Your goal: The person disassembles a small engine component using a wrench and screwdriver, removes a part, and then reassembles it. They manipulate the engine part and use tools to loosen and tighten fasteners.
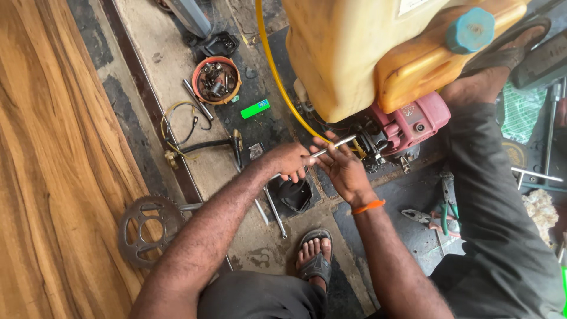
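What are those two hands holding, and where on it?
Both hold a long metal tool: left hand on its handle end, right hand around the mid-shaft.

At the centre of the frame, the left hand [291,160] and the right hand [341,169] both gripped a long metal tool [331,148] whose tip reached the pink engine [407,125] under a yellow tank [354,53]. A sprocket [144,229] lay at lower left, a round tray of small parts [216,80] at upper left, pliers [434,218] at right.
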